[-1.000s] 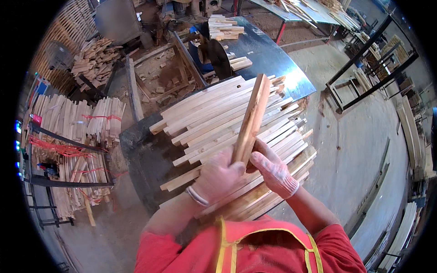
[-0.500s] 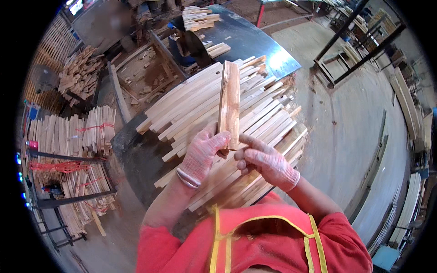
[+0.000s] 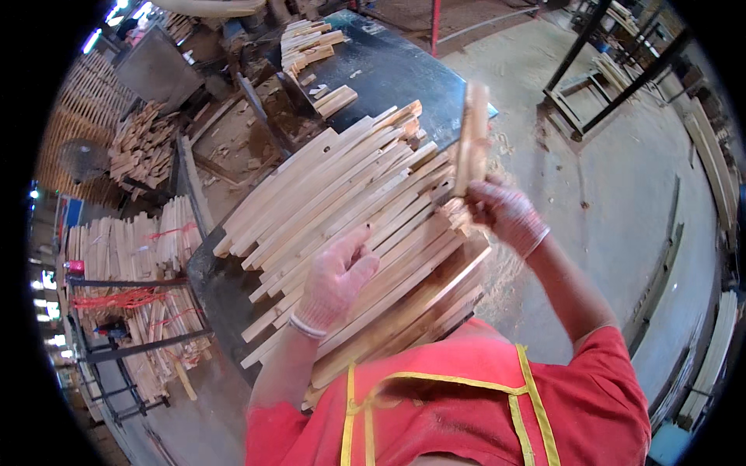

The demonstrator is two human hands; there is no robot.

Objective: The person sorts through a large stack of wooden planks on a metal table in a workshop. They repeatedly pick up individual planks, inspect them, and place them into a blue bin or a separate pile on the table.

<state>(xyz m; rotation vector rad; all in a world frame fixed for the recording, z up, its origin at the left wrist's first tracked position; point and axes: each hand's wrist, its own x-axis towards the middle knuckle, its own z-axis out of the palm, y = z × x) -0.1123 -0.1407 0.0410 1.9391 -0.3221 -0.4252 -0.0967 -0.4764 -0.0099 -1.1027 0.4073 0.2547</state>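
Note:
A short wooden board [image 3: 471, 136] stands tilted up in my right hand [image 3: 505, 211], held by its near end. The hand is beyond the right ends of a broad pile of pale wooden strips [image 3: 342, 202]. My left hand [image 3: 337, 281], in a whitish knitted glove like the right one, hovers above the middle of the strips. Its fingers are bent but apart, and nothing is in them. The strips lie side by side on a dark tabletop [image 3: 217, 260], their ends uneven. Nearest my body, browner boards [image 3: 404, 326] lie along the pile's edge.
A dark metal table [image 3: 388, 70] at the back carries short wood pieces [image 3: 307, 46]. On the left, a black rack [image 3: 124, 353] holds strips bundled with red ties. Scrap wood [image 3: 144, 147] is heaped behind it. A black metal frame [image 3: 575, 124] stands at the far right.
The board has moved right, out of both hands and into my right hand alone. My left hand has let go and dropped lower left over the strips. The view has shifted slightly.

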